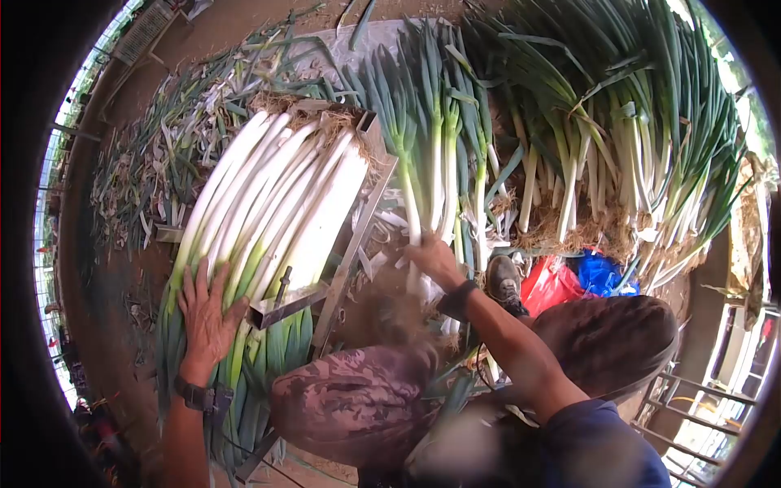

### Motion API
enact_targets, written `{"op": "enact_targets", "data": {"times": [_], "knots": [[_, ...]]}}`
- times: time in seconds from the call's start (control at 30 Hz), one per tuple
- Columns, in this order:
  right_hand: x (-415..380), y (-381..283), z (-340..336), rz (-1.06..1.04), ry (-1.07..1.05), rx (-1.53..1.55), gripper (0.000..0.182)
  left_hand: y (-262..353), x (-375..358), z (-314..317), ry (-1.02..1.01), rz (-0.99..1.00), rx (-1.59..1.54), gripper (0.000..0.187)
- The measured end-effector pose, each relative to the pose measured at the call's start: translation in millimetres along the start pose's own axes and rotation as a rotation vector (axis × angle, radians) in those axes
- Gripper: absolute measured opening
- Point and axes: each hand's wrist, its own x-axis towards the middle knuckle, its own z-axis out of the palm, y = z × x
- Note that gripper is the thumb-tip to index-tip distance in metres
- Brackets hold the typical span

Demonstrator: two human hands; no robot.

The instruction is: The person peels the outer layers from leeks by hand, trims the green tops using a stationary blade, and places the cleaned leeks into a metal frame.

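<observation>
My left hand [210,315] lies with fingers spread on the green part of a bundle of leeks [252,195]. That bundle rests in a metal frame [355,236], its white stems and roots toward the top. To the right of the frame, my right hand [435,259] is closed round the lower white stem of a leek [408,175], whose green leaves point up and away. Blur hides the root end below this hand. More loose leeks [451,154] lie just beside it.
A large pile of leeks [634,122] lies at the right, roots toward me. Leaf scraps [163,154] cover the ground at the left. Near my shoe [504,281] are red plastic [551,283] and blue plastic [600,273]. My knees are at the bottom.
</observation>
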Motion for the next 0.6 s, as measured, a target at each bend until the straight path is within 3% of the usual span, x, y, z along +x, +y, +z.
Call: {"op": "enact_targets", "data": {"times": [0.07, 0.1, 0.23, 0.3, 0.37, 0.4, 0.43, 0.53, 0.6], "knots": [[17, 10, -9, -0.034, 0.148, 0.310, 0.044, 0, 0, 2, 0.004, 0.004, 0.023, 0.084], [26, 7, -16, -0.018, 0.208, 0.326, 0.040, 2, 1, 4, 0.011, 0.005, 0.024, 0.084], [96, 29, -21, -0.054, 0.479, 0.006, 0.033, -1, 0, 7, -0.002, -0.005, 0.065, 0.084], [142, 70, 3, -0.298, 0.623, -0.328, 0.044, -1, -2, 6, 0.033, 0.022, 0.016, 0.081], [135, 44, -1, -0.149, 0.469, -0.510, 0.033, -2, -2, 9, 0.055, 0.033, -0.008, 0.080], [131, 26, -2, -0.043, 0.459, -0.573, 0.036, 0, -3, 8, 0.064, 0.029, -0.044, 0.080], [141, 32, 3, -0.070, 0.515, -0.549, 0.044, 1, -3, 6, 0.065, 0.034, -0.085, 0.080], [147, 37, -10, -0.040, 0.427, -0.406, 0.046, -1, -4, 8, 0.068, 0.034, -0.104, 0.079], [129, 25, -40, 0.024, 0.175, -0.225, 0.044, -4, -6, 11, 0.079, 0.034, -0.109, 0.079]]}}
